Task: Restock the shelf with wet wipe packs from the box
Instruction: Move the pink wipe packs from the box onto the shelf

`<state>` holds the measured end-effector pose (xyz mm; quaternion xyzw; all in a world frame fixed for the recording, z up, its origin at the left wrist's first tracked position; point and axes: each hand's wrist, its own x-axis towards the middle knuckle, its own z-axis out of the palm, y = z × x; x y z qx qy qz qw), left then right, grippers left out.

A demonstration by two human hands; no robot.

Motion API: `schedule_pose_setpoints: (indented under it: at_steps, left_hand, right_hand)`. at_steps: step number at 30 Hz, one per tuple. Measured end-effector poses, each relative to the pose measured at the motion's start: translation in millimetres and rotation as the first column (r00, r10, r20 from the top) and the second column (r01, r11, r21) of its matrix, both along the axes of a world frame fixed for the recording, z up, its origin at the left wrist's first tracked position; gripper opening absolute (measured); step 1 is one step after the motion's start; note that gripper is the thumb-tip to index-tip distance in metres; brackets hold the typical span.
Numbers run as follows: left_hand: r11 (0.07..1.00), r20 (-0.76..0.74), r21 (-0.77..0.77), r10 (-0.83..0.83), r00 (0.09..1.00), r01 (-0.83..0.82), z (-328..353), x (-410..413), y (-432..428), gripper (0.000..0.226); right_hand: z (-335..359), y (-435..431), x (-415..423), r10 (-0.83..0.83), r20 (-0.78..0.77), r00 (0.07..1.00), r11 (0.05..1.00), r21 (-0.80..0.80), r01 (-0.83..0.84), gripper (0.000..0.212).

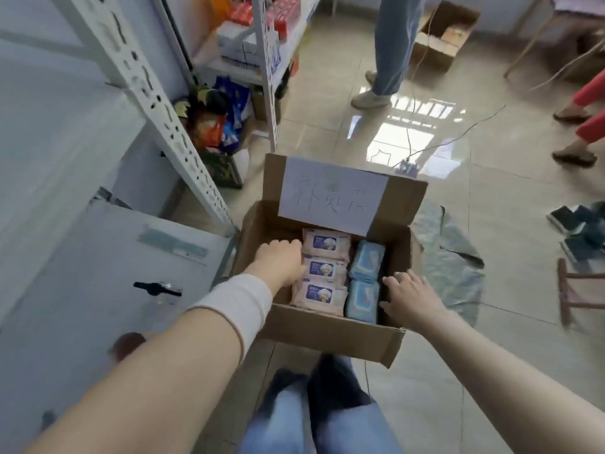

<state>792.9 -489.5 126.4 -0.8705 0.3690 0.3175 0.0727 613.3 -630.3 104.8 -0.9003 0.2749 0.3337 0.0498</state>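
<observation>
An open cardboard box stands on the floor in front of my knees. Inside lie three pink wet wipe packs in a row on the left and two blue packs on the right. My left hand reaches into the box's left side, its fingers curled down against the edges of the pink packs. My right hand is inside the box's right side, fingers spread, touching the side of the blue packs. The white shelf board lies to my left.
A white perforated shelf post slants up at left, with snack bags and boxes beyond it. A person's legs stand ahead, another's feet at right. A plastic sheet and a stool lie right of the box.
</observation>
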Motion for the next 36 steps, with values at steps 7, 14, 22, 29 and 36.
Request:
schedule_pose_setpoints:
  at_steps: [7, 14, 22, 29, 36]
  left_hand:
    - [0.909, -0.329, 0.187, 0.416, 0.848, -0.374, -117, 2, -18, 0.056]
    - [0.734, -0.449, 0.193, 0.656, 0.606, -0.652, -283, 28, -66, 0.052]
    - [0.523, -0.476, 0.072, 0.766, 0.432, -0.849, -427, 59, -105, 0.074]
    - [0.529, -0.559, 0.21, 0.755, 0.343, -0.822, -441, 69, -102, 0.056]
    - [0.578, -0.703, 0.297, 0.671, 0.236, -0.76, -425, 86, -108, 0.04]
  right_hand:
    - [-101, -4, -9, -0.212, -0.163, 0.964, 0.91, 0.328, 0.255, 0.068]
    - [-254, -10, 36, -0.592, -0.22, 0.775, 0.599, 0.523, 0.606, 0.077]
    - [-377, -9, 77, -0.886, -0.261, 0.384, 0.282, 0.354, 0.892, 0.096]
    - [-371, -9, 82, -0.881, -0.402, 0.25, 0.101, 0.356, 0.929, 0.077]
    - [-353, -17, 80, -0.867, -0.481, 0.13, -0.146, 0.494, 0.857, 0.029]
